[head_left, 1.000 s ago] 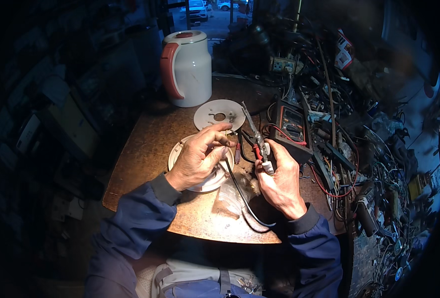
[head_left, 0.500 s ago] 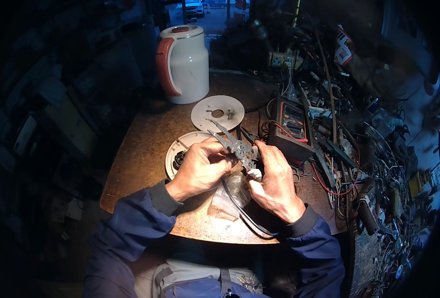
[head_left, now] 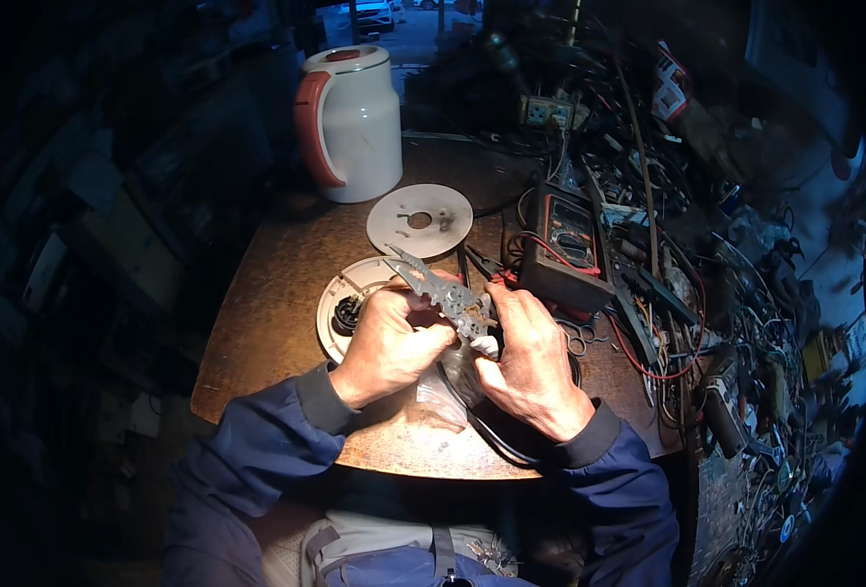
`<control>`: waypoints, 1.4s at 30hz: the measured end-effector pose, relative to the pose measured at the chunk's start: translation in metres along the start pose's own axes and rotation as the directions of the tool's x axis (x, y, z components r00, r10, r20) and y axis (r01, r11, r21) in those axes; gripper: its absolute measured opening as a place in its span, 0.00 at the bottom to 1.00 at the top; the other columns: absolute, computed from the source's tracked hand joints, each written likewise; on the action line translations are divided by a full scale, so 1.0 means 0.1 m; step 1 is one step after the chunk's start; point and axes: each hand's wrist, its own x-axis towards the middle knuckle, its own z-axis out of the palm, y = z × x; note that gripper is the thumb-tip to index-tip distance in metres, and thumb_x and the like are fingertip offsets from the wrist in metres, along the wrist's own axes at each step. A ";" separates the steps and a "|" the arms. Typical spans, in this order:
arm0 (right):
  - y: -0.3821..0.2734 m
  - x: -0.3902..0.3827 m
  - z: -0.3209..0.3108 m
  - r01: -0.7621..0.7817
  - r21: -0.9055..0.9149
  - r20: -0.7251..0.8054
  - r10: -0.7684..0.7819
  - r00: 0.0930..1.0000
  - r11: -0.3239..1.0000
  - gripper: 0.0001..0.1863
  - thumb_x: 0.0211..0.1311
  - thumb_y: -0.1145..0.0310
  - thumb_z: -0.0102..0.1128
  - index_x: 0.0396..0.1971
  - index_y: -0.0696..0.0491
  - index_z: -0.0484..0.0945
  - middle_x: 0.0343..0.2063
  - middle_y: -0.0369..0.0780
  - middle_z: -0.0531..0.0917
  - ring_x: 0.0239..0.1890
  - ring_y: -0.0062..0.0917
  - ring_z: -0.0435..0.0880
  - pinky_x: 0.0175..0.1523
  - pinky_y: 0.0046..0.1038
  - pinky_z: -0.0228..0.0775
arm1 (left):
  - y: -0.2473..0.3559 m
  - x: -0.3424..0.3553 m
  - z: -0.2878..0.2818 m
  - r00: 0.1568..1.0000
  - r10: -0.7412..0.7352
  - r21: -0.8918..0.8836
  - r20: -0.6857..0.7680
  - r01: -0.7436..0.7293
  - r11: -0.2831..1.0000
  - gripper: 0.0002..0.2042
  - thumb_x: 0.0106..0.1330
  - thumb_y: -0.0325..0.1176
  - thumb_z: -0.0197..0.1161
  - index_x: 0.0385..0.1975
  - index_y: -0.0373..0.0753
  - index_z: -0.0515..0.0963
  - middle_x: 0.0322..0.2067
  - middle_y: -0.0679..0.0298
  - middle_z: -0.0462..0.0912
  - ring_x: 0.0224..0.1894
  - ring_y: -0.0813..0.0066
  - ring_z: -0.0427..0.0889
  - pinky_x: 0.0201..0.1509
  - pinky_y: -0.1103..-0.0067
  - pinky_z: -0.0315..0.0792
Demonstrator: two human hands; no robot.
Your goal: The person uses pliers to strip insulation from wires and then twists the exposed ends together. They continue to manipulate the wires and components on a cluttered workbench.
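Wire-stripping pliers (head_left: 445,292) of grey metal point up and to the left between my two hands. My right hand (head_left: 536,364) is closed around their handle end, where a whitish grip shows beside the thumb. My left hand (head_left: 392,342) is closed in a pinch just below the jaws. A black cord (head_left: 500,442) runs from beneath the hands to the table's front edge; its end is hidden by my fingers. Under the hands lies a clear plastic bag (head_left: 441,399). Beyond my left hand sits a round cream base (head_left: 328,315) with black parts inside.
A pale disc (head_left: 394,221) with a central hole lies on the wooden table (head_left: 247,338). Behind it stands a white jug (head_left: 372,127) with a red handle. To the right are a multimeter (head_left: 572,237), scissors (head_left: 580,338) and a heap of tools and wires (head_left: 648,210).
The jaws of the wire-stripping pliers have come closer together, and the tool has dipped slightly toward me. The cord has shifted under my hands. The whole view has moved a little.
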 end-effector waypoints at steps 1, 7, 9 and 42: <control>0.00 0.00 0.01 0.006 0.000 -0.005 -0.006 1.000 1.000 0.34 0.40 0.78 0.63 0.56 0.66 0.73 0.41 0.54 0.79 0.44 0.51 0.81 0.50 0.41 0.76 | -0.01 -0.01 0.00 1.000 0.000 -0.003 -0.007 0.000 1.000 0.17 0.60 0.15 0.61 0.51 0.30 0.78 0.41 0.64 0.87 0.43 0.80 0.84 0.49 0.80 0.79; 0.02 -0.01 0.04 0.023 0.020 -0.025 -0.022 0.999 1.000 0.33 0.41 0.78 0.64 0.55 0.66 0.73 0.38 0.54 0.78 0.42 0.51 0.81 0.47 0.42 0.76 | -0.07 0.00 0.01 0.999 0.029 -0.011 -0.030 -0.029 1.000 0.18 0.60 0.15 0.60 0.52 0.29 0.78 0.41 0.63 0.87 0.43 0.80 0.85 0.50 0.80 0.80; 0.02 -0.02 0.03 0.010 0.024 -0.016 -0.010 1.000 1.000 0.33 0.41 0.78 0.64 0.55 0.65 0.73 0.38 0.54 0.78 0.42 0.51 0.81 0.47 0.42 0.76 | -0.09 0.00 0.01 0.999 0.031 -0.013 -0.032 -0.031 0.999 0.18 0.60 0.15 0.60 0.52 0.29 0.78 0.41 0.62 0.87 0.43 0.79 0.85 0.50 0.80 0.80; 0.05 -0.02 0.07 0.021 0.073 -0.019 -0.019 1.000 0.997 0.29 0.42 0.80 0.62 0.51 0.65 0.73 0.36 0.54 0.78 0.40 0.51 0.81 0.46 0.43 0.76 | -0.06 -0.05 0.09 0.995 0.085 0.225 -0.048 -0.073 0.972 0.09 0.59 0.21 0.65 0.38 0.34 0.87 0.39 0.63 0.88 0.42 0.79 0.82 0.52 0.80 0.75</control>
